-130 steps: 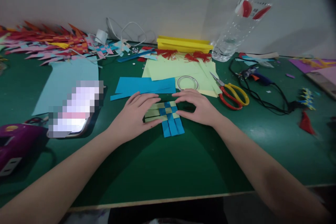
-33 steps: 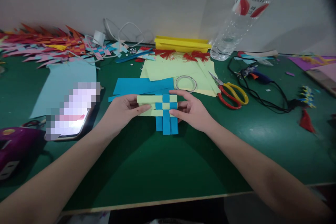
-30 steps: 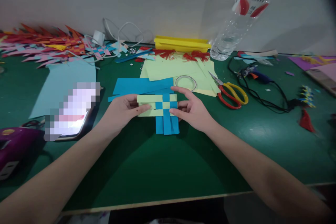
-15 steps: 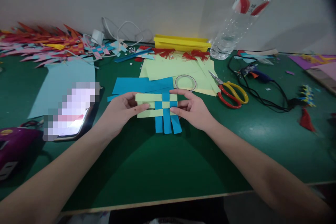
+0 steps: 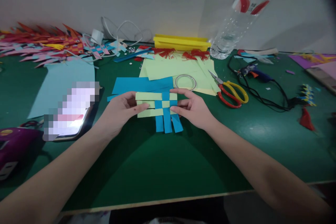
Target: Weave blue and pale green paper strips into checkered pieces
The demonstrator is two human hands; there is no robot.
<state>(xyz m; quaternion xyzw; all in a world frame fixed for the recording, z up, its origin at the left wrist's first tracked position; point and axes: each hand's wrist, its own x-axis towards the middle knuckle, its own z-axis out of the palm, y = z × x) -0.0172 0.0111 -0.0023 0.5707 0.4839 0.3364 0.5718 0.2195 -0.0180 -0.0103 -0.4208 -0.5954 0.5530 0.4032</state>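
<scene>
A woven piece of green and blue paper strips [image 5: 165, 104] is held up between my two hands. Its green strips run sideways to the left, and three blue strips hang down below the weave. My left hand [image 5: 123, 112] pinches the left ends of the green strips, thumb in front. At the woven right edge, my right hand [image 5: 194, 108] grips with the thumb in front, its index finger along the top. Blue paper [image 5: 139, 84] and a clear ring [image 5: 185, 82] lie just behind, the ring on light green sheets [image 5: 181, 66].
Red and yellow scissors [image 5: 231, 94] lie to the right, near a glue gun [image 5: 258, 73] with a black cord. A plastic bottle [image 5: 236, 28] stands at the back. At left are a phone [image 5: 76, 115], a purple device [image 5: 18, 147] and a pale blue sheet [image 5: 65, 73].
The hanging blue strips have shifted very slightly up and to the right. Both hands keep nearly the same place and grip.
</scene>
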